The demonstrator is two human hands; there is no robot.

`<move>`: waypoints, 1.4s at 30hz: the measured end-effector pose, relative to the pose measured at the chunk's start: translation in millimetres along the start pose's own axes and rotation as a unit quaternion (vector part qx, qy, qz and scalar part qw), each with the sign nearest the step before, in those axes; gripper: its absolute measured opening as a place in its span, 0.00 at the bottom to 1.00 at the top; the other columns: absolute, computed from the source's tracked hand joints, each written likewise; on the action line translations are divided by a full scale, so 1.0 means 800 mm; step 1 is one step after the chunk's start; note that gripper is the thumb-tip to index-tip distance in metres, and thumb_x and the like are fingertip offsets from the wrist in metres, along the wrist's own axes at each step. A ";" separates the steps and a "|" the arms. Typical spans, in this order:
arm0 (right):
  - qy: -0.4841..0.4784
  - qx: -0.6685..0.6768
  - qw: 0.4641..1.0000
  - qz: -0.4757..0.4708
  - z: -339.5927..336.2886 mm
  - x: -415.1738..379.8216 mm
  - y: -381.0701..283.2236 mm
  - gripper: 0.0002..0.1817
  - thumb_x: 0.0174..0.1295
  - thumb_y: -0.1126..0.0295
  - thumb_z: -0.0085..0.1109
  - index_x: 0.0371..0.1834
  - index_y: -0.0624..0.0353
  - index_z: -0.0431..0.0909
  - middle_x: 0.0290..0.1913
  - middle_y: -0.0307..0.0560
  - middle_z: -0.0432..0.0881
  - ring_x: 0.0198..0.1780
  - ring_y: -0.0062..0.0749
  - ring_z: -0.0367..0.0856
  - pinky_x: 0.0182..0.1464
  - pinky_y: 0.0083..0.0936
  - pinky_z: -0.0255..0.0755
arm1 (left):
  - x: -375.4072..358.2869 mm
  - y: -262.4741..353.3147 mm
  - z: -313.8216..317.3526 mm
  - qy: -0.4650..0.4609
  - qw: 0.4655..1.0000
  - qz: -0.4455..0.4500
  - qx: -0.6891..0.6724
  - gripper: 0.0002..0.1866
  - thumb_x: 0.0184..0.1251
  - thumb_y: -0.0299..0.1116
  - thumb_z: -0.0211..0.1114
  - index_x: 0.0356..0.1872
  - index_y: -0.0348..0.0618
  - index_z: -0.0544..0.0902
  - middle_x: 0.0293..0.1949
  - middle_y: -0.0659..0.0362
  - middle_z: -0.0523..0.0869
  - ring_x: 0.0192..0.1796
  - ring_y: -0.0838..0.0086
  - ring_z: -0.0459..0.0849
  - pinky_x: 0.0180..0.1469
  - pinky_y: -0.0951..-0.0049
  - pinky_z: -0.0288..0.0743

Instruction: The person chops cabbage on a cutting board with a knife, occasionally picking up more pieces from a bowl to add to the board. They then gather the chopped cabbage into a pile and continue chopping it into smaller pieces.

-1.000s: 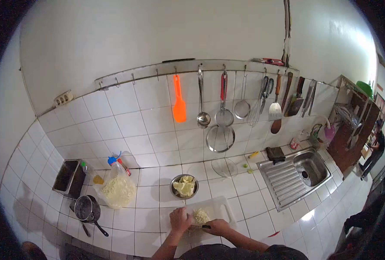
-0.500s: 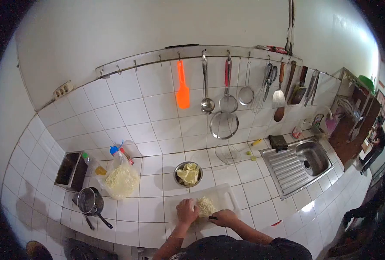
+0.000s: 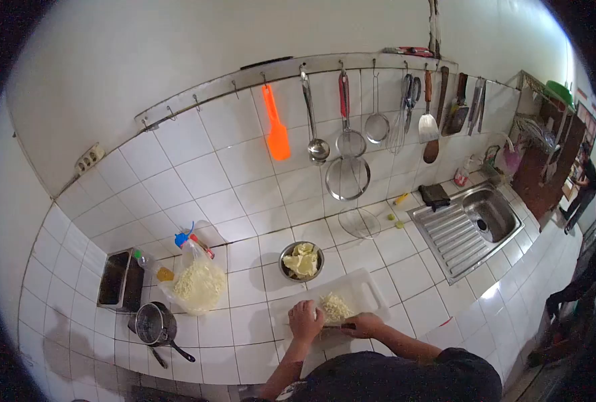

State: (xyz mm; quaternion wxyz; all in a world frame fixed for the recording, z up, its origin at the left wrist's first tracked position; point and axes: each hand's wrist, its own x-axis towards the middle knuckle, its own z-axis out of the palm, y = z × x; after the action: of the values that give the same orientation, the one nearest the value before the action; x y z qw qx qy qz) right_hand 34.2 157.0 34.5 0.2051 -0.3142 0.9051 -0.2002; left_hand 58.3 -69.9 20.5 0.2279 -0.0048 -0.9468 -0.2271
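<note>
On a white cutting board [image 3: 373, 293] lies a pile of finely chopped pale food [image 3: 335, 307]. My right hand [image 3: 363, 325] is closed round the dark handle of a knife, at the pile's lower right edge. To the left of the pile, my left hand [image 3: 306, 320] rests on the board with its fingers bent down; what is under them is hidden. Behind the board stands a metal bowl [image 3: 284, 266] with pale yellow leafy pieces [image 3: 304, 260] in it.
At the left are a plastic bag of pale shreds [image 3: 201, 285], a small black pan [image 3: 156, 324] and a metal container [image 3: 122, 281]. A sink [image 3: 489, 213] is at the right. Utensils hang on the wall, including an orange spatula [image 3: 276, 127]. Another person [image 3: 585, 184] stands far right.
The camera view has tilted and shifted, so the counter things appear further right. My right hand and the knife have come a little closer to my left hand.
</note>
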 end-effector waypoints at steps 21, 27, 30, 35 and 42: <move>-0.004 -0.024 1.000 -0.009 -0.011 0.009 -0.004 0.21 0.65 0.44 0.57 0.45 0.46 0.87 0.34 0.53 0.87 0.38 0.55 0.85 0.44 0.51 0.78 | 0.009 -0.009 0.019 0.011 1.000 -0.015 -0.021 0.15 0.59 0.36 0.63 0.47 0.46 0.81 0.46 0.55 0.83 0.50 0.58 0.81 0.57 0.52 0.68; -0.066 -0.036 0.997 0.027 -0.017 0.015 0.006 0.24 0.66 0.41 0.52 0.49 0.44 0.85 0.43 0.53 0.88 0.45 0.54 0.86 0.51 0.50 0.78 | 0.010 -0.011 0.030 0.023 1.000 -0.014 0.016 0.16 0.57 0.35 0.63 0.47 0.44 0.80 0.45 0.53 0.82 0.50 0.56 0.80 0.55 0.52 0.68; -0.057 -0.020 0.998 0.029 -0.013 0.020 0.017 0.24 0.66 0.41 0.52 0.48 0.45 0.86 0.44 0.52 0.88 0.46 0.54 0.86 0.51 0.49 0.78 | 0.015 -0.004 0.031 0.004 1.000 -0.019 0.022 0.17 0.57 0.35 0.63 0.48 0.45 0.79 0.45 0.52 0.81 0.51 0.55 0.80 0.55 0.52 0.68; 0.011 -0.014 0.999 -0.027 -0.031 0.018 0.016 0.21 0.62 0.45 0.59 0.40 0.50 0.87 0.32 0.55 0.86 0.36 0.56 0.85 0.41 0.51 0.77 | 0.015 -0.002 0.030 0.014 1.000 -0.026 -0.008 0.17 0.57 0.36 0.62 0.47 0.44 0.79 0.44 0.53 0.81 0.50 0.56 0.79 0.54 0.51 0.68; 0.011 -0.021 0.999 -0.043 -0.033 0.026 0.023 0.20 0.60 0.45 0.60 0.36 0.51 0.86 0.31 0.54 0.86 0.36 0.55 0.85 0.42 0.50 0.78 | 0.018 0.004 0.030 -0.008 0.999 -0.028 0.026 0.17 0.58 0.37 0.62 0.48 0.44 0.80 0.47 0.53 0.82 0.52 0.56 0.80 0.56 0.52 0.68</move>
State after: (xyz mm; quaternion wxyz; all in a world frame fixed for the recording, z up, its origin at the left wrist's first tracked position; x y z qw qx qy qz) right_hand -2.9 163.2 42.3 0.1792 -0.3550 0.8969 -0.1933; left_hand 35.6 -57.9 9.3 0.2142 0.0263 -0.9539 -0.2086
